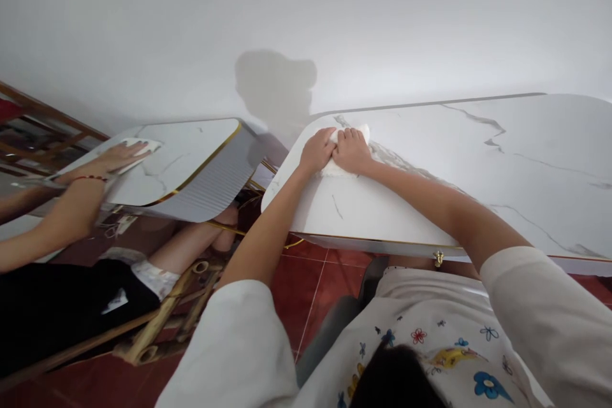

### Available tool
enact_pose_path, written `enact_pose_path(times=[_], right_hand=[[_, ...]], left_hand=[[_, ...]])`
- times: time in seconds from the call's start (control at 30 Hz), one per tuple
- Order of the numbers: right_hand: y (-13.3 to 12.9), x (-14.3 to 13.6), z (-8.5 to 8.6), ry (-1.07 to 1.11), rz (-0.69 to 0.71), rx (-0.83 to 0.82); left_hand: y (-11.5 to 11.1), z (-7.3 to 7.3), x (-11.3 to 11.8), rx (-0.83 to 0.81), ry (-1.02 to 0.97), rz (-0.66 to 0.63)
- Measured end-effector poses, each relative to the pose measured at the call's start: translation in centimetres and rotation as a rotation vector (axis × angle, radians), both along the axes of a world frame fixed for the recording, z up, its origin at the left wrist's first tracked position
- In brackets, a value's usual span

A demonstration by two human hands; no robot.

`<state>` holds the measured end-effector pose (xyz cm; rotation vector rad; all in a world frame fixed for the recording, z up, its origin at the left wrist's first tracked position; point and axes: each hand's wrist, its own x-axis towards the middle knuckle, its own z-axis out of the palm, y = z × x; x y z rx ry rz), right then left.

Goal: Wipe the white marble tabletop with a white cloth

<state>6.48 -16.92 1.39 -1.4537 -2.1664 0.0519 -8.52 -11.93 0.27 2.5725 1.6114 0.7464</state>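
Observation:
A bunched white cloth (337, 169) lies on the white marble-patterned tabletop (430, 140), near its rounded left end. My left hand (317, 150) presses on the cloth's left side with bent fingers. Right beside it, my right hand (352, 152) is closed over the cloth, knuckles up and fingers curled. The two hands touch at the fingertips. Part of the cloth shows above and below the hands; the rest is hidden under them.
At left, a co-worker's hand (123, 157) rests on a white cloth (152, 146) on a second marble-patterned table (205, 134). Below are a bamboo chair (157, 325) and red floor tiles (306, 274). A white wall (382, 25) stands behind both tables. A gold knob (438, 259) sits on my table's front.

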Motion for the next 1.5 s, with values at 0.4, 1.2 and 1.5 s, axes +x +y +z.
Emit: enact_pose_path(times=[0.4,1.2,1.5], right_hand=[[9.9,1.3,0.0,-0.010,-0.039,-0.036],[4.9,1.1,0.2,-0.065,-0.047,-0.029],[-5.4,-0.5,1.4,-0.107,-0.027,-0.091]], left_hand=[[10.6,-0.9,1.2,0.021,-0.132,-0.005],[5.0,0.1,1.4,0.026,-0.006,-0.093],[-5.0,0.2,-1.4,0.058,0.108,-0.138]])
